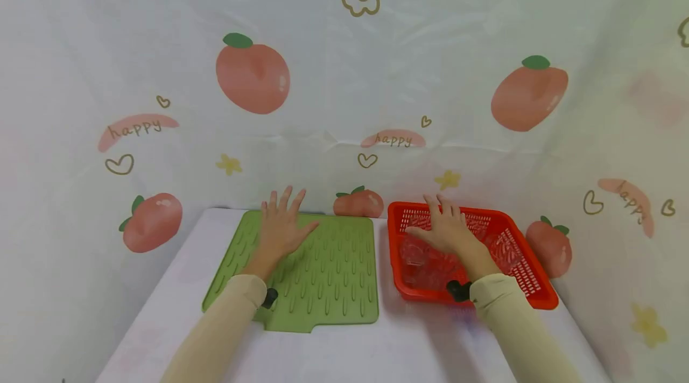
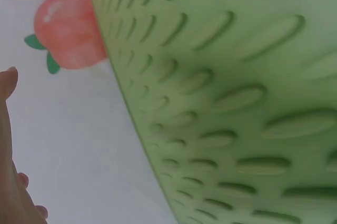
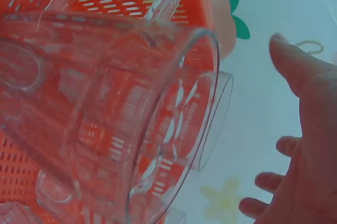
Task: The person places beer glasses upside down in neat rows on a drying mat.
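My left hand [image 1: 281, 228] is held over a green ridged drying mat [image 1: 344, 269], fingers spread and holding nothing. In the left wrist view the mat's raised ridges fill the right side, with part of the left hand [image 2: 16, 176] at the left edge. Over a red plastic basket [image 1: 395, 269] hovers my right hand [image 1: 445, 230], its fingers apart and nothing in its grasp. Clear drinking glasses lie inside the basket. In the right wrist view one large transparent glass [image 3: 105, 103] lies on its side nearest the camera, apart from the right hand [image 3: 310, 129].
Mat and basket stand side by side on a table with a white cloth [image 1: 344, 353]. Behind them hangs a white curtain [image 1: 344, 84] printed with fruit, hearts and flowers. The basket has slotted walls and a raised rim.
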Available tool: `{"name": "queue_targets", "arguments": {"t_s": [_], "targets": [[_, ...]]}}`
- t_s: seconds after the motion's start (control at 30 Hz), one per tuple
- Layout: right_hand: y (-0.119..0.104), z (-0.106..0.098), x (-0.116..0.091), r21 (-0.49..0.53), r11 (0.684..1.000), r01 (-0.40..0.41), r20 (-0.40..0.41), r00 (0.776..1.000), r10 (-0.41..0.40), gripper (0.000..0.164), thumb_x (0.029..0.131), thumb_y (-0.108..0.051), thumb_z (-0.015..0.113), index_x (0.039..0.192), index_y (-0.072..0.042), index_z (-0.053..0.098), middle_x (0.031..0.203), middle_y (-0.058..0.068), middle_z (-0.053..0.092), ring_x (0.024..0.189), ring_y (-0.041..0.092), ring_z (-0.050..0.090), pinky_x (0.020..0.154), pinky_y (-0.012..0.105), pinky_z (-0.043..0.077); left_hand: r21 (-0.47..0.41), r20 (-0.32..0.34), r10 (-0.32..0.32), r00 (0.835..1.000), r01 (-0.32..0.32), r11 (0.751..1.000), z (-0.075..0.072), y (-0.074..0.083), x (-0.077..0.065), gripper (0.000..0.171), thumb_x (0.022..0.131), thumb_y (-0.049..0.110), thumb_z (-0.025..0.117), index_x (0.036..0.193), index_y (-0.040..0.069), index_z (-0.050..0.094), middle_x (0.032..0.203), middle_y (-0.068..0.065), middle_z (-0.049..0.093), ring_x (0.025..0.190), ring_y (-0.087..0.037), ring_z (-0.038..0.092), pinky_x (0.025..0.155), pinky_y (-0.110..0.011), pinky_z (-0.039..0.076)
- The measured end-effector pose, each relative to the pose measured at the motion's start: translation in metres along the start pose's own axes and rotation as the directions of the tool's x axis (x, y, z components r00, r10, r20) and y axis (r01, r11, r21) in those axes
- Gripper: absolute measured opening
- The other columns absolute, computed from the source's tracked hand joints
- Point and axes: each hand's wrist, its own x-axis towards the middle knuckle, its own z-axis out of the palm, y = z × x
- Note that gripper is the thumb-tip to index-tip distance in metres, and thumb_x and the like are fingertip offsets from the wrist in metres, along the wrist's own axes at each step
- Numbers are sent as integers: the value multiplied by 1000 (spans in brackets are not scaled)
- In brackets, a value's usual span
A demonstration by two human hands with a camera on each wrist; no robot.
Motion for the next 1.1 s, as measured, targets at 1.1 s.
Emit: {"name": "queue_targets", "arguments": {"t_s": [1.1], "targets": [[9, 1, 23, 131, 991, 11, 171, 985, -33, 99, 87, -46, 79, 160, -9, 23, 162, 29, 23, 146, 54, 25, 111, 74, 35, -107, 281, -159, 946, 196, 975, 30, -106, -54, 107, 84, 73, 65, 162, 13, 24, 167, -26, 20, 151, -56, 17, 117, -79, 13]]}}
